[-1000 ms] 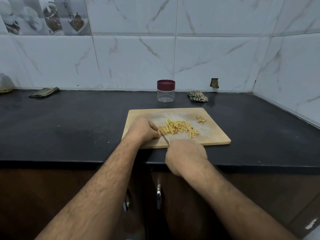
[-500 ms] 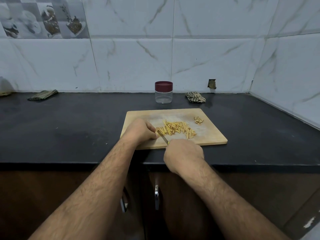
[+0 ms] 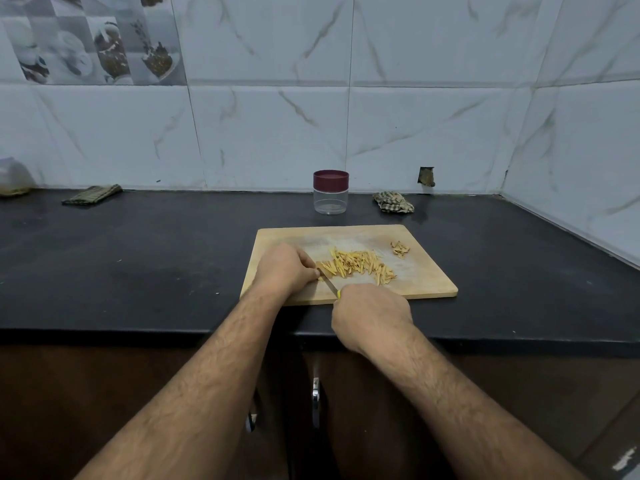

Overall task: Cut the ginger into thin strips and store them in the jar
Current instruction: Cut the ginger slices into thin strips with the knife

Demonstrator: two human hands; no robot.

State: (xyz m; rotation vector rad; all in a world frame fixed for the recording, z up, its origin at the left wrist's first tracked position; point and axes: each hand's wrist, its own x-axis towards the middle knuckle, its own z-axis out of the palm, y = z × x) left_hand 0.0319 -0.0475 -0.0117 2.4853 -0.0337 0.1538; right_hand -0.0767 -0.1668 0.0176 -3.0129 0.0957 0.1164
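While left hand (image 3: pixel 286 268) steadies ginger, right hand (image 3: pixel 370 315) grips knife (image 3: pixel 328 284).

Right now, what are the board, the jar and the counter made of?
The board looks like pale, unvarnished wood: tan, matt, with whitish scuffs. The jar seems to be clear plastic, maybe glass, since you see through it; its lid looks like dark red plastic. The counter seems to be black stone, smooth with a dull shine.
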